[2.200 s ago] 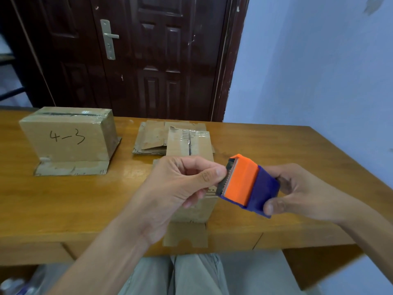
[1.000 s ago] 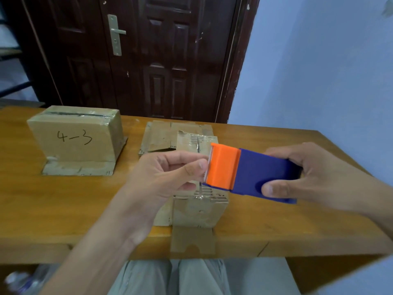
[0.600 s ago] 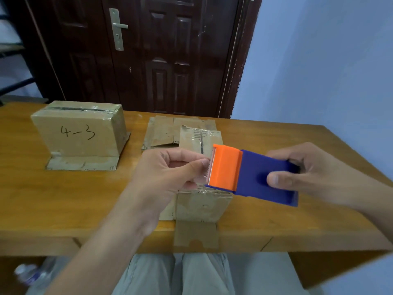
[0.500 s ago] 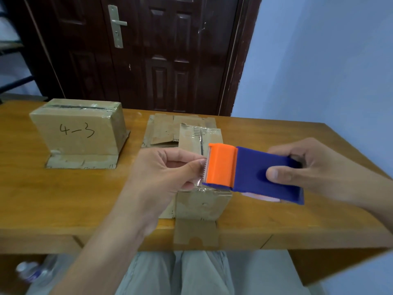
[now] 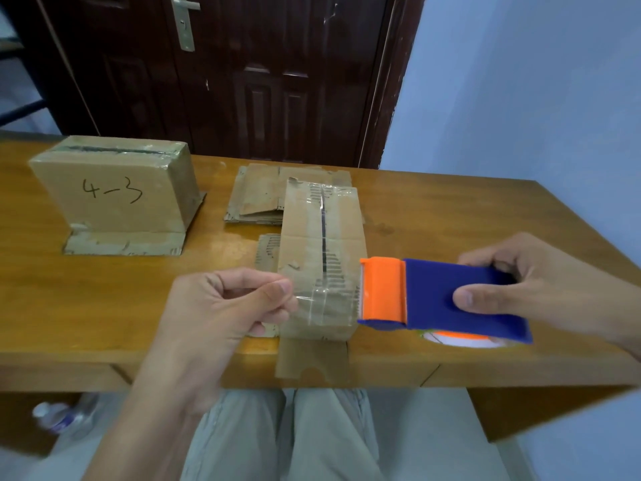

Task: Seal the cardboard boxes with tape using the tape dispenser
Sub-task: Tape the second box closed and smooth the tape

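Tape stretched above the box

Left hand (image 5: 222, 307) pinches the tape (image 5: 326, 303); right hand (image 5: 541, 289) grips the dispenser (image 5: 433, 300); the strip crosses the seam of the box (image 5: 321, 244) beneath.

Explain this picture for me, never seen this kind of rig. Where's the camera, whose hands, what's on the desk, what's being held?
There is no robot here. A person wears one wide-angle camera on the head, which looks forward and down, so both hands and the lap show.

The right hand grips a blue and orange tape dispenser. The left hand pinches the free end of the clear tape, which stretches between hand and dispenser, above the near box.

On the wooden table stands that cardboard box, its top seam running away from the camera. Behind it lies flattened cardboard. To the left stands another box marked 4-3. A dark door is behind the table.
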